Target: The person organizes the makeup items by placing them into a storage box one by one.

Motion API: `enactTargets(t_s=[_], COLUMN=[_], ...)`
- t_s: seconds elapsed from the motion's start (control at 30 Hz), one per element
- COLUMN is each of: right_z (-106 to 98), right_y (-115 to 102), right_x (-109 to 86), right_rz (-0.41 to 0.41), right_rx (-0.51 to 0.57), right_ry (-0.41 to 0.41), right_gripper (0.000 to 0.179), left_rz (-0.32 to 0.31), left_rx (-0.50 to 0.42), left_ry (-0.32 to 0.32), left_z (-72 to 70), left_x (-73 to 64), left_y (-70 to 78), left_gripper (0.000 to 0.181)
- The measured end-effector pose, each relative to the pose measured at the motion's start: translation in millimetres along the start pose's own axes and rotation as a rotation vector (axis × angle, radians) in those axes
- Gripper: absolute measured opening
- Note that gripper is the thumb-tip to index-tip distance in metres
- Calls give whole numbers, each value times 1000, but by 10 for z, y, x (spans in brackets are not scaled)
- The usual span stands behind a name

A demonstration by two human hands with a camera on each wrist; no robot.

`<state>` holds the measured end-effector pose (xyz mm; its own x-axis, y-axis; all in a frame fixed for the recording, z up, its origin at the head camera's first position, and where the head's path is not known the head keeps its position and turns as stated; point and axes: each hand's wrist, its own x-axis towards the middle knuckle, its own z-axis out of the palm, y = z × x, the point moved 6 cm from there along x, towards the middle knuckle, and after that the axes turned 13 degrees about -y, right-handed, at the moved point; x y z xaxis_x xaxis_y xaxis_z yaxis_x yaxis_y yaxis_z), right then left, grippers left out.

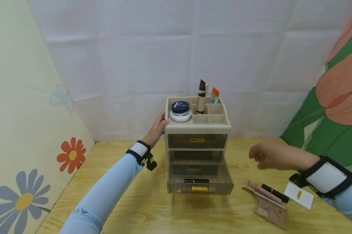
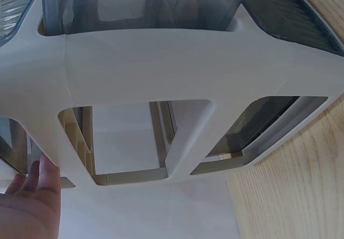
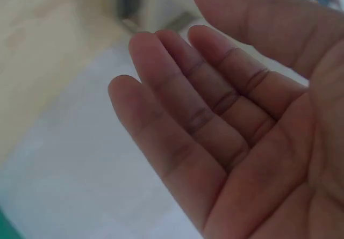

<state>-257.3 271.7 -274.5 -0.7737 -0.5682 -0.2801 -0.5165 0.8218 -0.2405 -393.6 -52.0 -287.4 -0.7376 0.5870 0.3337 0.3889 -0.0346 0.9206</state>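
A cream makeup organizer (image 1: 197,127) stands on the table, its lower see-through drawer (image 1: 176,188) pulled out with a black tube (image 1: 196,180) inside. My left hand (image 1: 159,127) holds the organizer's upper left side; in the left wrist view, its fingers (image 2: 47,182) reach the white frame beside an opening. My right hand (image 1: 274,155) hovers right of the organizer with nothing in it, its loosely bent fingers (image 3: 172,94) showing in the right wrist view. Below it lie a pink tube (image 1: 264,191), a black tube (image 1: 275,193), a slim silver stick (image 1: 262,196) and a palette (image 1: 271,213).
On the organizer's top sit a dark-lidded round jar (image 1: 180,107) over a white round case (image 1: 180,117), a beige tube (image 1: 201,97) and a small orange-topped tube (image 1: 214,95). A white box (image 1: 306,198) lies at the right. A white cloth (image 1: 129,65) hangs behind.
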Motion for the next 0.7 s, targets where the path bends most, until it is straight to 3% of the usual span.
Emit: enactTargets(t_s=[0.43, 0.7], right_z=[824, 1051], right_y=[853, 1103], right_x=[14, 33], right_rz=[186, 248], right_rx=[230, 311], right_ry=[-88, -101], right_gripper=[23, 22], left_rz=[-10, -4], left_rx=[-29, -14], left_ry=[-20, -13], left_z=[16, 9], left_x=[-5, 7], left_y=[6, 32], left_gripper=[64, 65])
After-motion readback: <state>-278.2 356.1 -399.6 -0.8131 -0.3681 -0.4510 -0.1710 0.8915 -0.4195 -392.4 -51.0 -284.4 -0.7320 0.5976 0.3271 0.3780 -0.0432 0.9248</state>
